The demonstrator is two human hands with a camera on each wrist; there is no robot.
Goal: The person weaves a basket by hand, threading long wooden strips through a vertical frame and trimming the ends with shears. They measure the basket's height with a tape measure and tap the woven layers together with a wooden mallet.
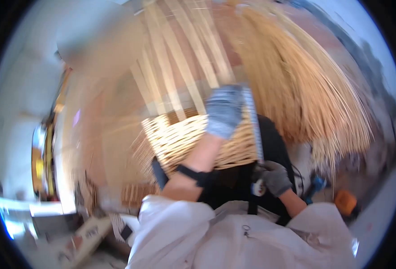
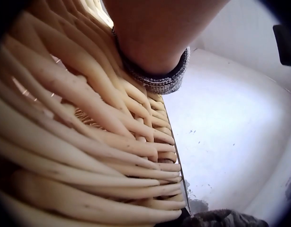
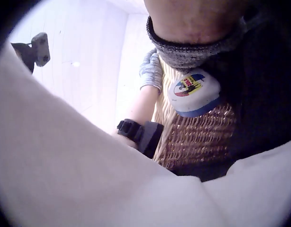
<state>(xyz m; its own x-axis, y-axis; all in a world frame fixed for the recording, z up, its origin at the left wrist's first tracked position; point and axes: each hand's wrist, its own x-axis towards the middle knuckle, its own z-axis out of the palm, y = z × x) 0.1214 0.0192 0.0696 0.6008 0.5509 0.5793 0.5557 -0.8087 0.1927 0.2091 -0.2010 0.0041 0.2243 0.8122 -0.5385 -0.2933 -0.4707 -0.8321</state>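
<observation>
A woven basket, its pale strips spreading away from the far edge, rests over the person's lap. The gloved left hand lies across its upper right part, holding the far end of a tape measure blade; motion blurs its fingers. That blade runs down the basket's right side. Below, the gloved right hand grips the white tape measure case, whose coloured label shows in the right wrist view. Close weave fills much of the left wrist view beside the glove cuff, with the left fingers hidden.
A large bundle of thin strands lies on the floor at the right. An orange object and a blue tool are at the lower right. Boards and a brick-like block lie at the lower left.
</observation>
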